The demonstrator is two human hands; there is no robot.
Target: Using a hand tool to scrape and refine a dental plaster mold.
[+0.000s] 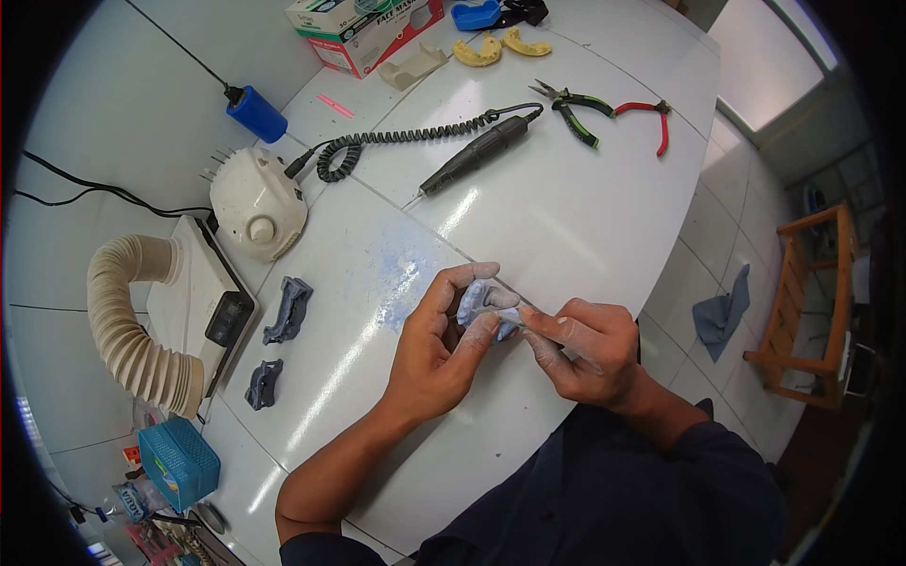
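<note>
Holding pale blue-grey dental cast [479, 304] in left hand [436, 344] grip; right hand [583, 347] pinching thin tool, possibly blade [502, 313]

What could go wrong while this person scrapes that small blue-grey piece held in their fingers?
The left hand pinches the small cast bare-fingered while the right hand works a thin tool against it; a slip might nick a finger. Held over the table edge, a dropped cast could hit the floor.

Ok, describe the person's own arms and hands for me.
Both hands are bare, no gloves, rings or watch visible. The left hand and right hand are dusted with pale grey-blue powder. Forearms are bare; dark navy sleeves begin near the elbows.
</note>
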